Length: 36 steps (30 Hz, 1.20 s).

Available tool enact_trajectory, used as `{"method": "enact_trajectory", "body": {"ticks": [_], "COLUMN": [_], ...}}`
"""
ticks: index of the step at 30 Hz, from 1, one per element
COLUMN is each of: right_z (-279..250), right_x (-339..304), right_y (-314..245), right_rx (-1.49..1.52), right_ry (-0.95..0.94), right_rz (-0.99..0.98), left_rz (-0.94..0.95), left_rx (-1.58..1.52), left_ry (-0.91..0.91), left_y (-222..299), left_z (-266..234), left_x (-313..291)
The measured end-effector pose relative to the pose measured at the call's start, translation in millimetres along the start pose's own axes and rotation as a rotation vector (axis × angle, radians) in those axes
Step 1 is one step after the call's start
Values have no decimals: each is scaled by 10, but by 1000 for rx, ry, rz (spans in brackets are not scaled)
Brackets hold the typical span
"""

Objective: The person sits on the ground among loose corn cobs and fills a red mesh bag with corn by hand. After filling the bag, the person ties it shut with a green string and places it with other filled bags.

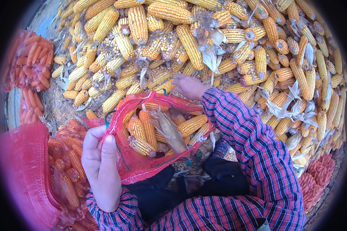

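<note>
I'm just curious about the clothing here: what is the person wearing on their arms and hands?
Both arms wear long sleeves of a checked shirt, red and dark blue with thin pale lines. The cuffs end at the wrists. The left hand and right hand are bare: no gloves, rings or watch show.

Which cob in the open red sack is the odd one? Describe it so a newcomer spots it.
Start at the red mesh sack whose mouth the left hand holds open. Among the yellow cobs inside, one cob lies diagonally in the middle. It alone is wrapped in pale dry husk.
</note>
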State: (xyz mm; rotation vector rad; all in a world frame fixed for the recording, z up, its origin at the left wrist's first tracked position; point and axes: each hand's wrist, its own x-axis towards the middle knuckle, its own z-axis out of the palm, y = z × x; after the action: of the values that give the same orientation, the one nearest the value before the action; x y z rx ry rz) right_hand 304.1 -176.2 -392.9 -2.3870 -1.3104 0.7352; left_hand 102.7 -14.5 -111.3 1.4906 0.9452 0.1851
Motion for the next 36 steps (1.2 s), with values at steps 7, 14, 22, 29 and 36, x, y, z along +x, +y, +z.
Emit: {"method": "enact_trajectory", "body": {"ticks": [7, 14, 22, 29, 36], "right_z": [529, -563, -1849, -1647, -1712], "right_x": [245, -226, -1060, -132, 386], "right_y": [-203, -45, -519, -356, -56], "right_rx": [-205, 69, 457, -351, -349], "right_ry": [-120, -177, -339, 670, 530], "right_rz": [217, 243, -98, 331, 553], "left_rz": [-39, -34, 25, 27, 38], "left_rx": [19, 26, -19, -10, -29], "left_ry": [-48, -137, -169, -126, -178], "left_y": [21, 2, -64, -122, -154], "left_z": [-20, -25, 12, 4, 6], "left_x": [34, 2, 63, 26, 67]}}
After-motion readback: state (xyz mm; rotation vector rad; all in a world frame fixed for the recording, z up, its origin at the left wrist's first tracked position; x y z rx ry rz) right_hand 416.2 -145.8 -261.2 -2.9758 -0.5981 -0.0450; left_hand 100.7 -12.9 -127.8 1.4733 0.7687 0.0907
